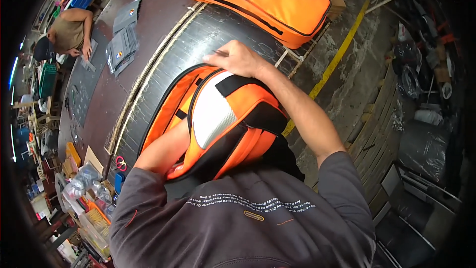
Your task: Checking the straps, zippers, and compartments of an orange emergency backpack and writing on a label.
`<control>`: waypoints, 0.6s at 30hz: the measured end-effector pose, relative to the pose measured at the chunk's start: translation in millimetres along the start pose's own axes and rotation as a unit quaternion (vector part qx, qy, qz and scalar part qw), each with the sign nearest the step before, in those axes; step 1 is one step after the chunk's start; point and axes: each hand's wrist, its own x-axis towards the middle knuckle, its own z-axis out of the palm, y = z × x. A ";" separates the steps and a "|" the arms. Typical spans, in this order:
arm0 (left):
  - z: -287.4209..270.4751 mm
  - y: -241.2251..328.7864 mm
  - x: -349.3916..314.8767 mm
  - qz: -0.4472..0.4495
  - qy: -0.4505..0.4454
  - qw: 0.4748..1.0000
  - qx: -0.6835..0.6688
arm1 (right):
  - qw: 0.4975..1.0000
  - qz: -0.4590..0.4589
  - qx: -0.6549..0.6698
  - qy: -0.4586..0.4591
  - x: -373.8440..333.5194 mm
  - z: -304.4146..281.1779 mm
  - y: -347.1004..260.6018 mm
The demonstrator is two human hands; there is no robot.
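An orange and black backpack [253, 114] with a bright white panel [210, 111] and black straps leans against my body at the table edge, its zipped opening facing left. My left forearm [166, 151] reaches into that opening; the hand itself is hidden inside. At the bag's top, my right hand [235, 59] is closed on the edge of the backpack, fingers bent over the rim and slightly blurred.
A long orange case [253, 0] with black zips lies across the table's far end. Grey flat pieces [123, 44] sit left, near another person [69, 32]. Pink-handled scissors [120, 163] and crowded boxes [91, 213] are at lower left. A yellow floor line [342, 44] runs right.
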 end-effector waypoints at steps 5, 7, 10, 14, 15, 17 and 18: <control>-0.8 -0.2 -12.3 0.037 0.027 0.999 0.016 | 0.999 0.023 0.015 -0.029 13.4 5.7 16.9; -0.9 -0.6 -22.0 0.062 0.047 0.997 0.031 | 0.999 0.015 0.016 -0.035 20.2 9.2 22.8; -3.3 18.3 -33.0 0.134 0.135 0.971 0.147 | 1.000 0.011 0.017 0.003 21.8 11.6 37.9; -7.9 60.0 -73.3 0.149 0.231 0.917 0.288 | 0.993 0.058 0.040 0.092 13.4 1.1 62.3; -7.6 70.9 -85.1 0.097 0.181 0.970 0.127 | 0.996 0.031 0.040 0.077 11.9 -0.7 64.2; -6.9 76.4 -96.6 0.071 0.107 0.930 0.343 | 0.990 -0.027 0.011 0.138 3.8 -2.4 58.7; -4.8 78.6 -102.7 0.063 0.093 0.888 0.445 | 0.983 -0.058 -0.006 0.175 -2.0 -0.7 50.6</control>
